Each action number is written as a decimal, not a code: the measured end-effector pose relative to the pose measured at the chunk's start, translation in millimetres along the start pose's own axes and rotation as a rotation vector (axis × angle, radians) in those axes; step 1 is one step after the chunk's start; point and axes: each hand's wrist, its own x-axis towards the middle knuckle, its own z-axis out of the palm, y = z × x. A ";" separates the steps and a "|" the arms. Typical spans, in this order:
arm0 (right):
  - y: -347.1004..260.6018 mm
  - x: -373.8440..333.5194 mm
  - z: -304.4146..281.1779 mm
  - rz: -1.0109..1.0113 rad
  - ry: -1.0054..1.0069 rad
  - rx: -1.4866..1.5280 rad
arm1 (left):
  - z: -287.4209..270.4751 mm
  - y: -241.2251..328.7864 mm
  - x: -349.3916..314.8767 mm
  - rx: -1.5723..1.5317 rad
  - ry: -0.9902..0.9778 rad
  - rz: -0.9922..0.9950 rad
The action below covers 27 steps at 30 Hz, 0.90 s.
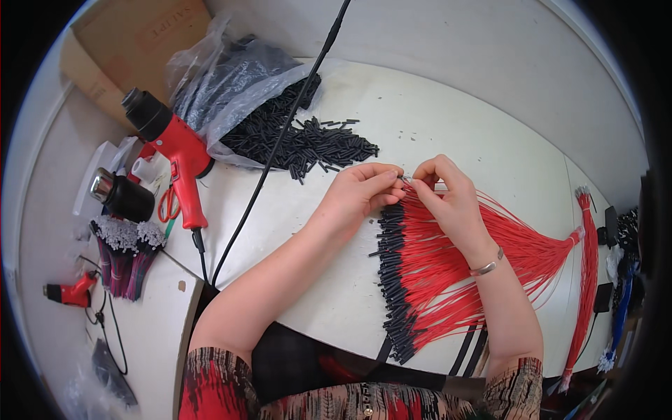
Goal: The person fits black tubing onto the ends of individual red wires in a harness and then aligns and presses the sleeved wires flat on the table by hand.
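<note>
My left hand [360, 189] is closed in a pinch at the far end of a fanned bundle of red wires [448, 280], a small black tube between its fingertips. Close against it, my right hand [451, 203] pinches the thin end of a red wire, the tips of both hands almost meeting. Black tubes [395, 280] cover the left ends of many wires in the fan. On the right the wires gather into a tied neck [577, 234]. My right forearm lies over part of the fan.
Loose black tubes [301, 143] spill from a clear plastic bag [241, 91] at the back. A red heat gun [182, 161] stands left, with its black cable. Beyond it are orange-handled scissors [169, 204] and white-tipped wire bundles [126, 255]. Another red wire bundle [582, 294] lies right.
</note>
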 end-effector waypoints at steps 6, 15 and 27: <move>1.3 -0.6 0.1 -0.012 -0.005 -0.024 | 2.3 -0.4 0.4 -0.027 -0.006 -0.008; 1.5 -2.3 3.3 -0.011 0.024 -0.006 | 2.4 -3.2 0.0 -0.039 0.018 0.006; -7.0 -1.0 -1.8 -0.011 -0.081 -0.113 | 12.0 -3.3 -1.7 0.180 0.068 0.073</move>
